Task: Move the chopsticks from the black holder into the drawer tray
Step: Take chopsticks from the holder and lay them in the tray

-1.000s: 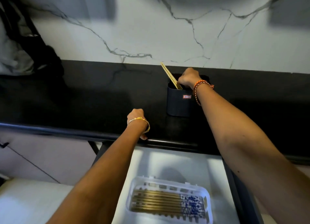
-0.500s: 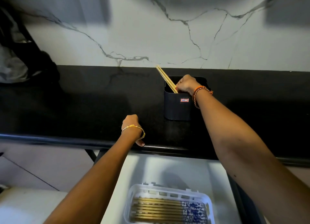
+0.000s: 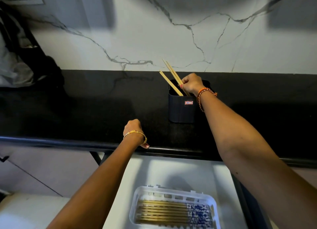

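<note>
The black holder [image 3: 181,108] stands on the black counter near the marble wall. My right hand [image 3: 191,83] is over its mouth, closed on a pair of wooden chopsticks [image 3: 172,71] lifted partway out and leaning left. Another pair of chopsticks [image 3: 169,83] still leans in the holder, apart from my fingers. My left hand [image 3: 134,131] rests as a fist on the counter's front edge, holding nothing. Below, the white tray [image 3: 135,210] in the open drawer holds several chopsticks [image 3: 163,213] lying flat, their blue-patterned ends to the right.
The black counter [image 3: 85,108] runs across the view, its rounded front edge above the open drawer [image 3: 130,177]. A dark bag or cloth [image 3: 25,57] sits at the far left of the counter. The white marble wall [image 3: 154,31] rises behind.
My right hand has raised one pair of chopsticks higher out of the holder, splitting it from the pair that stays leaning inside. My left hand has stayed on the counter edge.
</note>
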